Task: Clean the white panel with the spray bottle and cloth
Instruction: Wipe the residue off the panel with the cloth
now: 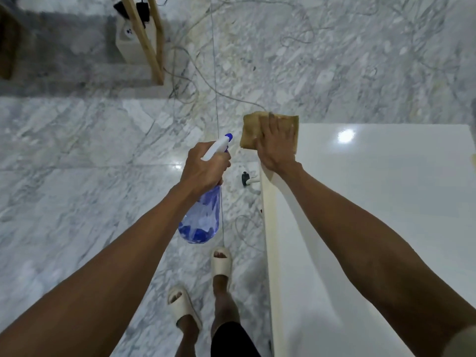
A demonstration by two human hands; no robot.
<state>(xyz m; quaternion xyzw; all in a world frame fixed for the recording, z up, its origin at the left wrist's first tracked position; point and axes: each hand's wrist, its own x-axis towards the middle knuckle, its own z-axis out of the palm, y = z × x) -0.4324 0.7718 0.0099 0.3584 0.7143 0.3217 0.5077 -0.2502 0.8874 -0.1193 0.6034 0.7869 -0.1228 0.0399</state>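
Head view: my right hand (277,145) presses flat, hiding much of the cloth (251,132) at frame centre on the panel (373,202), while my left hand (206,168) grips the bottle (202,217), part-full of liquid.

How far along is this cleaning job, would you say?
Wiping is in hand. The right hand presses a brown cloth flat on the far left corner of the white panel, part of it hanging past the edge. The left hand grips the spray bottle off to the side, over the floor. The panel shines, but how much is already wiped I cannot tell; the near stretch probably remains.
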